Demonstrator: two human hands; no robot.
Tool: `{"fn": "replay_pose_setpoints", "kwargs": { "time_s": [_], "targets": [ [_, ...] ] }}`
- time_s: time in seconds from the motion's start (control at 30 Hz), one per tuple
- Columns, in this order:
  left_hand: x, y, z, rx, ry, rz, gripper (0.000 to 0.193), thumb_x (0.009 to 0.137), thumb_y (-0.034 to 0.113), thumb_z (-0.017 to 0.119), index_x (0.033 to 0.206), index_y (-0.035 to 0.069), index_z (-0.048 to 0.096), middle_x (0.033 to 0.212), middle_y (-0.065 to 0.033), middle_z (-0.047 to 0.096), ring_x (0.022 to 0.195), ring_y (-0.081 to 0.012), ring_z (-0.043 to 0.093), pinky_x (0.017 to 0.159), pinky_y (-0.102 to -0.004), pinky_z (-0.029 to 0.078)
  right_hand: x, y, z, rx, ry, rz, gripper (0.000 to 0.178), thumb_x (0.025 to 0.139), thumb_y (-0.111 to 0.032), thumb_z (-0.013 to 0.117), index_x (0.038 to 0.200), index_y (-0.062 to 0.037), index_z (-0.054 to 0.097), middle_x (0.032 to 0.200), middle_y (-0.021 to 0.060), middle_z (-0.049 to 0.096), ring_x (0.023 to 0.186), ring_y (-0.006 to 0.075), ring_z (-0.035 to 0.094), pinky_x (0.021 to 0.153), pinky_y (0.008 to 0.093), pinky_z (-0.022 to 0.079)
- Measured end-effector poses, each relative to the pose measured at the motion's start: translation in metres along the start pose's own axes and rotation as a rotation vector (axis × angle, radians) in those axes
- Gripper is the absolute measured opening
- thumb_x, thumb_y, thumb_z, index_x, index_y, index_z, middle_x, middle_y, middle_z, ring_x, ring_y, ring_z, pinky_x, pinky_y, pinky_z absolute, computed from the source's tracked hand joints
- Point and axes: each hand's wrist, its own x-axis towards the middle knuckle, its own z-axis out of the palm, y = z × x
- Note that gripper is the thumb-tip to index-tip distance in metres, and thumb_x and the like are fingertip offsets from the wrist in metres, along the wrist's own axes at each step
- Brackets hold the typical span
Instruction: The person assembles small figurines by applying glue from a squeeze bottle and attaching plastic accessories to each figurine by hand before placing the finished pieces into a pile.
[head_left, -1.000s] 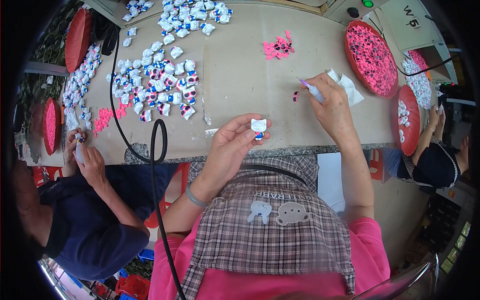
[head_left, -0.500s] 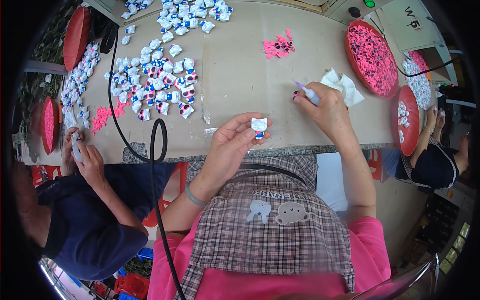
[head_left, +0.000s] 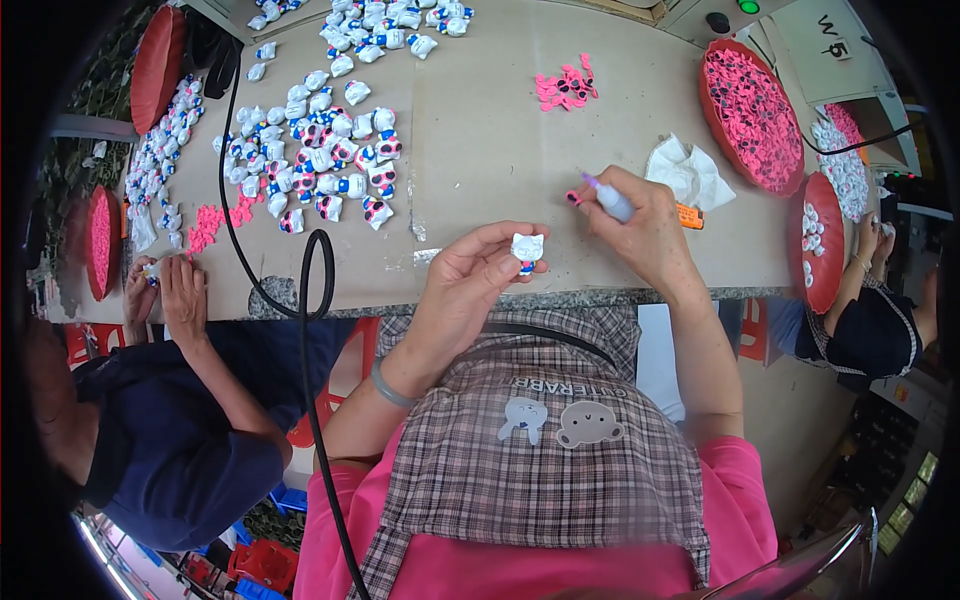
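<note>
Between the thumb and fingers of my left hand (head_left: 462, 288) is a small cat figurine (head_left: 527, 248), upright, with a white head and blue and pink on its body. My right hand (head_left: 652, 238) is closed round a small squeeze bottle (head_left: 614, 206) with a thin purple tip pointing up and left. Its thumb and fingertip also pinch a tiny pink and black glasses-shaped piece (head_left: 574, 198). That piece is apart from the figurine, a short way to its right.
Finished-looking and plain cat figurines (head_left: 330, 150) lie grouped at the left. Pink pieces (head_left: 567, 88) lie ahead, and more fill a red tray (head_left: 707, 120) at right. A crumpled white tissue (head_left: 690, 172) and an orange object (head_left: 690, 217) sit beside my right hand. A black cable (head_left: 303, 380) hangs down at left.
My right hand has moved left and slightly nearer, bringing the pink piece closer to the figurine. The orange object beside it has come into sight. My left hand has hardly moved.
</note>
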Motion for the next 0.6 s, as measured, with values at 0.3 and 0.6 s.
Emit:
{"fn": "replay_pose_setpoints", "kwargs": {
  "time_s": [0.3,0.6],
  "targets": [
    [0.0,0.004,0.003,0.28,-0.132,0.024,0.03,0.087,-0.001,0.058,0.118,-0.004,0.057,0.12,-0.0108,0.056,0.101,-0.0195,0.061,0.091,-0.0325,0.05,-0.009,-0.02,-0.007,0.029,-0.359,-0.134,0.01,0.079,-0.009,0.063,0.085,-0.0008,0.061,0.066,0.015,0.059,0.055,0.0259,0.055,0.055,0.0332,0.045],
    [0.0,0.0,0.005,0.089,-0.043,0.073,0.033,0.089,0.003,0.058,0.12,-0.006,0.054,0.112,-0.0128,0.06,0.098,-0.0212,0.062,0.091,-0.033,0.048,-0.027,-0.004,0.017,0.763,-0.284,0.247,0.005,0.086,-0.006,0.062,0.09,-0.0023,0.062,0.074,-0.0008,0.059,0.059,0.004,0.05,0.051,0.0186,0.038]
  ]
}}
